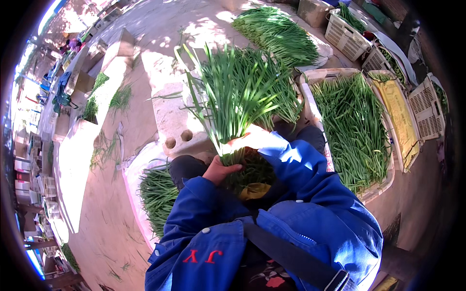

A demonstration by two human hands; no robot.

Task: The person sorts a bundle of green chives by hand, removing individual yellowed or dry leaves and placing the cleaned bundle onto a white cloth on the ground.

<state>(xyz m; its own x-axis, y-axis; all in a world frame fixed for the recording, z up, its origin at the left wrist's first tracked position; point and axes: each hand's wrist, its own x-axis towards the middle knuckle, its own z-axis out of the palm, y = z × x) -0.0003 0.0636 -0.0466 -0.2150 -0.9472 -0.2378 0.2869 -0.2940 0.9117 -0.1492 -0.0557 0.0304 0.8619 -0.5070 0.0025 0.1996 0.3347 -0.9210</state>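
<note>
An upright bunch of long flat green leaves, like Chinese chives, is held between both hands above my lap. My left hand grips the lower end of the bunch, its thumb across the stems. Just above it, my right hand wraps the stems from the right, brightly sunlit. Behind the bunch, a heap of the same leaves lies on a pale block with round holes. More cut leaves lie between my knees by a piece of yellow material.
A crate full of leaves stands at my right, with further crates beyond. Another leaf pile lies ahead. At my left, leaves rest on a pink-edged sheet. Loose leaves are scattered on the floor.
</note>
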